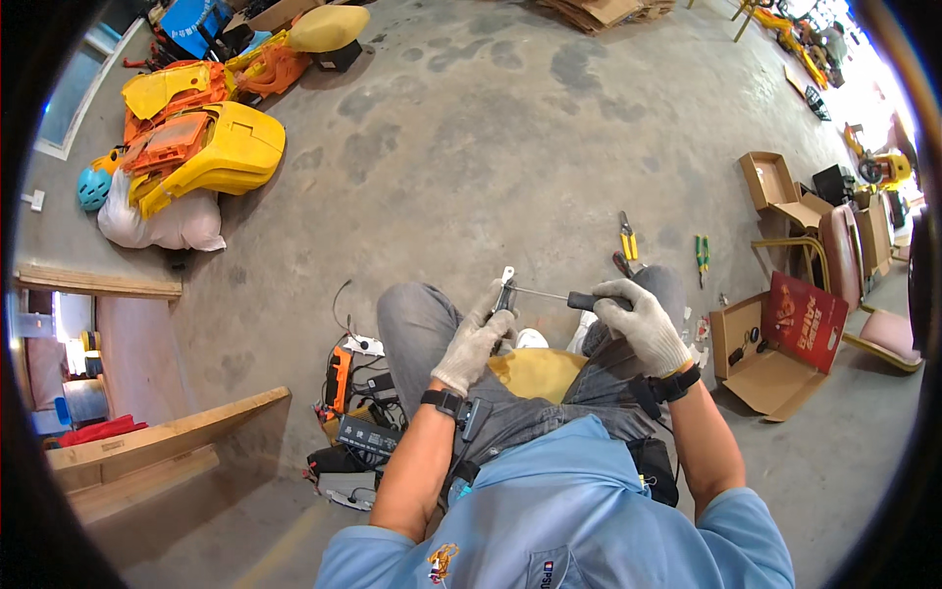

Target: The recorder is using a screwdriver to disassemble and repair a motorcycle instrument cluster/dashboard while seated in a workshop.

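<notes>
In my gloved left hand (479, 339) I grip a small dark metal part with a white end (505, 285), held upright above my legs; its exact kind is unclear. My gloved right hand (638, 324) is wrapped round the black handle of a screwdriver (584, 299), whose thin shaft reaches left to that part. Below my hands is a yellow seat (530, 373) between my jeans-clad legs. Yellow-handled cutters (630, 240) and green-handled pliers (703, 257) lie on the floor beyond my right knee.
Batteries and wiring (358, 402) lie beside my left leg. An open cardboard box (760, 393) and chairs (839, 255) stand right. Yellow-orange plastic shells (226, 157) on a white sack are piled back left. Wooden boards (167, 422) edge the left side of the concrete floor (481, 147).
</notes>
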A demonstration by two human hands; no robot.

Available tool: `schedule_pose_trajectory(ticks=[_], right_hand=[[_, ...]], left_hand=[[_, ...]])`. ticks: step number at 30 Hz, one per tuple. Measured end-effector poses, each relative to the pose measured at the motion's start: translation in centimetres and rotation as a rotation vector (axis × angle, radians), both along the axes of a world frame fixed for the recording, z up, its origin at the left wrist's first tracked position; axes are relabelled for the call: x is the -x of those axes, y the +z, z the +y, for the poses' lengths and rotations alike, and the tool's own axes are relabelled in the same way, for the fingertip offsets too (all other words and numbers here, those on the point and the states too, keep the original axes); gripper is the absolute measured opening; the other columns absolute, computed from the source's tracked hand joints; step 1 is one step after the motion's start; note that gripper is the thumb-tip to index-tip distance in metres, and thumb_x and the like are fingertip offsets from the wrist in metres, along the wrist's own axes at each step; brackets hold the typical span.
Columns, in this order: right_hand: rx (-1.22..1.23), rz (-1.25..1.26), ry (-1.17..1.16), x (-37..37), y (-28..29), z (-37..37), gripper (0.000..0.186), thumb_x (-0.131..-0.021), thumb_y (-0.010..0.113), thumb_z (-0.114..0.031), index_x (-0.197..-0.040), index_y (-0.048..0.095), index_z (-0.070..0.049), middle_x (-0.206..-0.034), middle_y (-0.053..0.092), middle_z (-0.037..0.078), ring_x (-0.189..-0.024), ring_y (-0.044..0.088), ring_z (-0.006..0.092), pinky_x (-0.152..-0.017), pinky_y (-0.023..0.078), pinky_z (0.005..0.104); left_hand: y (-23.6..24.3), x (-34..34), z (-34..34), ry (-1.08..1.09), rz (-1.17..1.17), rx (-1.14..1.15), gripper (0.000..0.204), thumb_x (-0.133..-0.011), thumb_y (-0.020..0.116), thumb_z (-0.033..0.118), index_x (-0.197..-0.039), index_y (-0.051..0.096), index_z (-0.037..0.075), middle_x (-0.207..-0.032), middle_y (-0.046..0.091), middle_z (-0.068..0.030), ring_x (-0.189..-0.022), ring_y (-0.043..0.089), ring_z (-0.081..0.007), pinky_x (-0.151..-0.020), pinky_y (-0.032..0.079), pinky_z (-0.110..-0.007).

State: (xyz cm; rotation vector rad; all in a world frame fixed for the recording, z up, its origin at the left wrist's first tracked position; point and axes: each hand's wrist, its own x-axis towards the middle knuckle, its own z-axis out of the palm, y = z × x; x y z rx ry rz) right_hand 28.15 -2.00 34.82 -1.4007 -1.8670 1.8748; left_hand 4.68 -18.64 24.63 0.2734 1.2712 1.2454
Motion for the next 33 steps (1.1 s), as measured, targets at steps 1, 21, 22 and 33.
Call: schedule_pose_trajectory(ticks=[1,21,22,33], right_hand=[[0.091,0.071,-0.104,0.1,-0.4,-0.1,0.034,-0.101,0.067,-0.022,-0.125,0.067,0.002,-0.086,0.064,0.002,-0.071,0.056,0.0065,-0.064,0.046,0.0247],[-0.088,-0.006,-0.244,0.8,-2.8,-0.2,0.041,-0.102,0.066,-0.033,-0.126,0.068,0.0,-0.101,0.07,0.009,-0.096,0.066,0.0147,-0.089,0.052,0.029],[-0.088,-0.005,-0.244,0.4,-2.8,0.1,0.041,-0.102,0.066,-0.033,-0.126,0.068,0.0,-0.101,0.07,0.009,-0.096,0.066,0.0147,-0.089,0.052,0.029],[-0.1,0.057,-0.288,1.8,-1.0,-0.8,0.029,-0.104,0.062,-0.022,-0.12,0.068,0.002,-0.084,0.064,0.002,-0.07,0.056,0.0071,-0.065,0.047,0.0258]], left_hand=[[0.1,0.0,0.1,0.03,-0.04,-0.001,0.067,-0.107,0.062,0.014,-0.167,0.035,0.02,-0.117,0.069,-0.0074,-0.086,0.063,-0.0111,-0.067,0.057,-0.024],[0.1,0.0,0.3,0.036,-0.028,0.025,0.07,-0.108,0.06,0.017,-0.169,0.027,0.015,-0.119,0.068,-0.0078,-0.087,0.064,-0.0116,-0.067,0.055,-0.024],[0.1,0.0,0.3,0.033,-0.022,0.036,0.07,-0.107,0.06,0.017,-0.169,0.027,0.015,-0.12,0.068,-0.008,-0.087,0.064,-0.0115,-0.067,0.055,-0.024],[0.4,0.3,0.2,0.014,-0.017,0.035,0.071,-0.108,0.061,0.018,-0.17,0.027,0.016,-0.121,0.068,-0.0077,-0.089,0.064,-0.0114,-0.067,0.055,-0.024]])
